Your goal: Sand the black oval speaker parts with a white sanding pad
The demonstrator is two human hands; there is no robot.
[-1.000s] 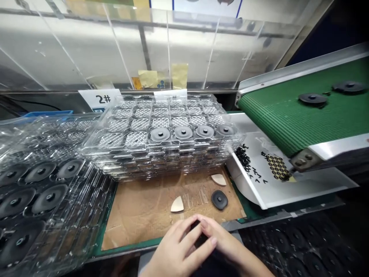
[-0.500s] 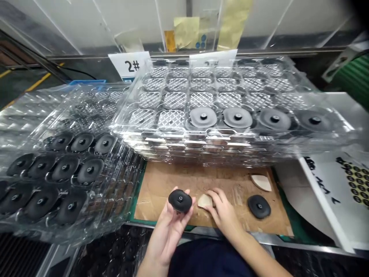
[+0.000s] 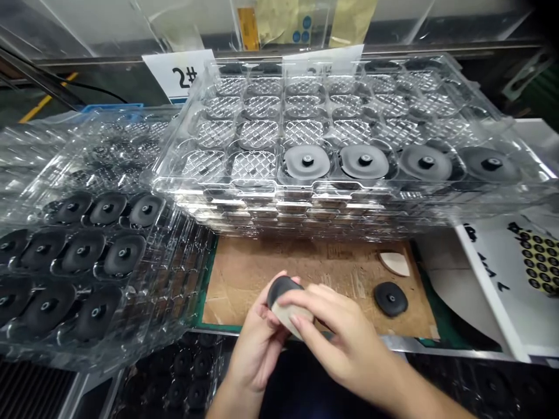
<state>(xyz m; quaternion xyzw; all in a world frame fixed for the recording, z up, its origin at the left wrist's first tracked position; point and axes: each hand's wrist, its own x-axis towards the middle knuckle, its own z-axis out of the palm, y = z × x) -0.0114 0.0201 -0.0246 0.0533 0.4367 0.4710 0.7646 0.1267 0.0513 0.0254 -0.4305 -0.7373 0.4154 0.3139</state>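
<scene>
My left hand [image 3: 257, 340] is curled around a black disc [image 3: 282, 290], and my right hand [image 3: 345, 331] is pinching a cream wedge [image 3: 288, 320] against it, right over the cardboard sheet's [image 3: 231, 291] near edge. Loose disc [image 3: 390, 299] at 3 o'clock, open cardboard between, tray stack [image 3: 279, 203] at 12.

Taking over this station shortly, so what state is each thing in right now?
Left hand: gripping the black disc, tilted.
Right hand: fingers over the wedge and disc.
Black disc: held, with the wedge against it.
Cream wedge: held against the disc.
Second black disc: lying on the cardboard.
Second cream wedge: lying on the cardboard.
Top clear tray: stacked, four grey discs in its front row.
</scene>
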